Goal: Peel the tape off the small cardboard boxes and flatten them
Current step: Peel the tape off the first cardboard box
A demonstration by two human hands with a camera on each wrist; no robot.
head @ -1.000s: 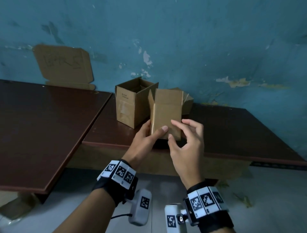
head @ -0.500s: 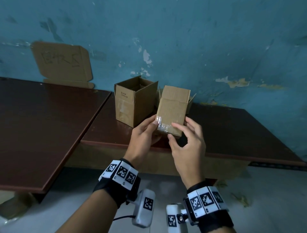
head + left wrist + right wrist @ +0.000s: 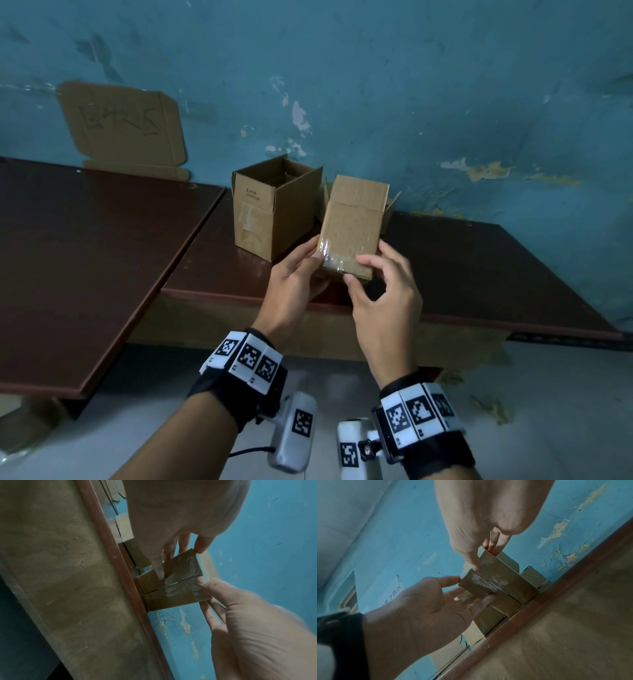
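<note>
Hands meet on a small cardboard box (image 3: pixel 349 236) lifted just above the near edge of a dark brown tabletop (image 3: pixel 479 267), its taped bottom turned toward the person. The left hand (image 3: pixel 294 284) curls its fingers (image 3: pixel 158 569) round the box's left side, thumb laid on the front face, and takes the weight. The right hand (image 3: pixel 383 291) pinches the lower right corner, its thumb tip set at the edge of the clear tape (image 3: pixel 181 580) that runs across the seam between the two bottom flaps. Judging by that grip, the left hand steadies the box so the right can hunt for a loose tape end; the strip looks fully stuck down, so peeling has not begun. The far flaps stand open, which should let the box fold flat once the bottom is freed.

Just beyond the left fingers, a second box (image 3: pixel 270 209) stands upright on the tabletop with its top open and a tape patch on its front; a third box, mostly hidden, sits beyond the held one. Further left, past a gap, a second tabletop (image 3: pixel 85 257) carries a flattened cardboard sheet (image 3: pixel 123 126) with handwriting, propped against the wall (image 3: pixel 411 85).

That wall is painted blue-green and flakes in pale and yellowish patches. The wrist views show the tabletop's reddish edge trim close beneath the box and a worn tan panel under it. Pale floor lies below the wrists.
</note>
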